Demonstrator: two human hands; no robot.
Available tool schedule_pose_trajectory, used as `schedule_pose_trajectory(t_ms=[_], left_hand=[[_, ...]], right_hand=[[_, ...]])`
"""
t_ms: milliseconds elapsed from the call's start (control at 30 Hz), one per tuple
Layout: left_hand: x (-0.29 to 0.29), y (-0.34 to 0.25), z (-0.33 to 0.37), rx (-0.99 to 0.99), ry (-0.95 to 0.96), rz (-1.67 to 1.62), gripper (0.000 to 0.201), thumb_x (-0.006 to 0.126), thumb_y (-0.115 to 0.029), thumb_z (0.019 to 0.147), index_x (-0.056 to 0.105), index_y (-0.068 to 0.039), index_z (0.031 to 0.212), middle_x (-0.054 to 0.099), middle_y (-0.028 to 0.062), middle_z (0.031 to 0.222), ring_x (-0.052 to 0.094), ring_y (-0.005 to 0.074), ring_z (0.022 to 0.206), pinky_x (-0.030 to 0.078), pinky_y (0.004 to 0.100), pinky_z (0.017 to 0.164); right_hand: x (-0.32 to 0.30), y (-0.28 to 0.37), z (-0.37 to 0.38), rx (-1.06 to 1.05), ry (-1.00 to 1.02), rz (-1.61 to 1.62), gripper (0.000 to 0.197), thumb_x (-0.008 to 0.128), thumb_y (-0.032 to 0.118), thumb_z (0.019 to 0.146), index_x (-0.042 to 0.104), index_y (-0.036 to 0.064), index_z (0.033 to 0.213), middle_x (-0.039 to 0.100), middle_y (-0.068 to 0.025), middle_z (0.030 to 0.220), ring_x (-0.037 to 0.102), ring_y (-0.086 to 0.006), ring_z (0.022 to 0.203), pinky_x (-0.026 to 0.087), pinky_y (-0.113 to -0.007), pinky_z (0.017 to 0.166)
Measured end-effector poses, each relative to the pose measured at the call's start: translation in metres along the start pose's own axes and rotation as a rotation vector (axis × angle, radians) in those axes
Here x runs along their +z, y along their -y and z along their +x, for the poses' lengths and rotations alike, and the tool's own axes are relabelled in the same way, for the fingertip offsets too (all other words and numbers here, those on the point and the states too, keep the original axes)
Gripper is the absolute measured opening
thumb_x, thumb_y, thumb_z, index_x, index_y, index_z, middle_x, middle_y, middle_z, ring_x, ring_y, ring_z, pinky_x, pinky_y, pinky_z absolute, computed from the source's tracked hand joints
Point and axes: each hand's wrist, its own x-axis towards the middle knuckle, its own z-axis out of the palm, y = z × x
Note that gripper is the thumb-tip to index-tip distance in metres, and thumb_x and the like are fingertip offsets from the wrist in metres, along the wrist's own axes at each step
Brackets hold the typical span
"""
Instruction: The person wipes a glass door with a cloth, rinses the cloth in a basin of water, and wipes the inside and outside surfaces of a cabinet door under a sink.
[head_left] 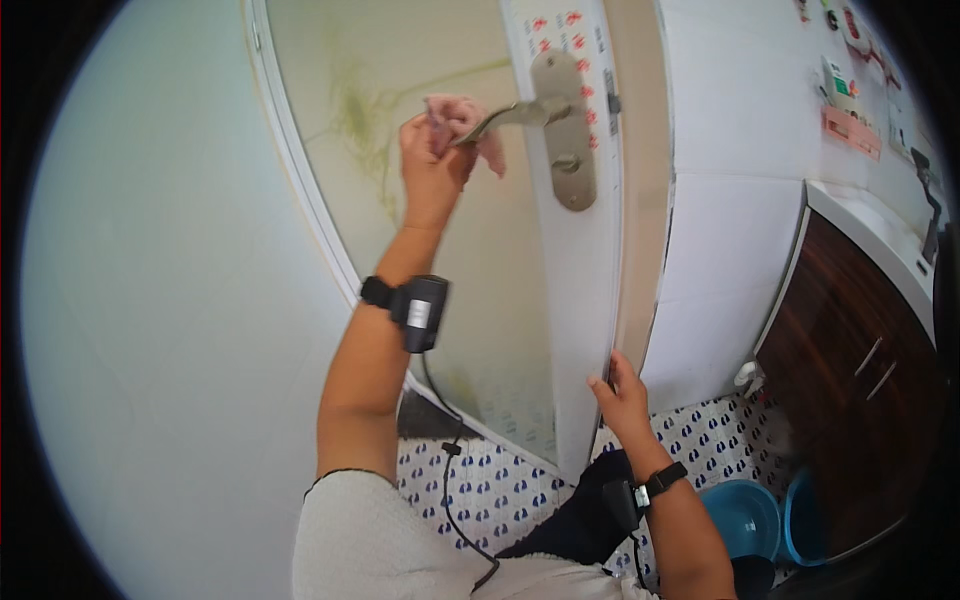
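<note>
Cloth [455,112] sits bunched at the free end of the lever [520,113], clamped in my left hand [430,182], seemingly to press it against metal, while I note my right hand [625,405], well apart, gripping the door [583,340] edge lower down, presumably steadying it.

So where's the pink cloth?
The pink cloth is in the head view's upper middle, in the left hand at the left end of the door handle.
</note>
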Motion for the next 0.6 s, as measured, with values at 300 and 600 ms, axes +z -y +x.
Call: schedule_pose_trajectory(t_ms=[300, 600], left_hand=[[0.051, 0.011, -0.242, 0.07, 0.037, 0.18, 0.041, 0.061, -0.008, 0.085, 0.049, 0.0, 0.123, 0.029, 0.0148, 0.137, 0.036, 0.0318, 0.121, 0.033, 0.0406, 0.102], [0.043, 0.047, -0.345, -0.372, -0.184, 0.351, 0.032, 0.064, -0.003, 0.076, 0.058, -0.001, 0.108, 0.042, 0.0151, 0.126, 0.04, 0.0353, 0.113, 0.036, 0.0425, 0.097]], right_hand=[[0.006, -0.008, 0.003, 0.021, 0.049, -0.107, 0.045, 0.057, 0.004, 0.089, 0.041, -0.0036, 0.131, 0.054, -0.0125, 0.124, 0.051, -0.0178, 0.114, 0.04, -0.031, 0.097], [0.007, 0.006, 0.002, 0.02, 0.031, 0.006, 0.041, 0.053, 0.003, 0.092, 0.04, -0.006, 0.13, 0.051, -0.0116, 0.127, 0.047, -0.0172, 0.117, 0.035, -0.029, 0.099]])
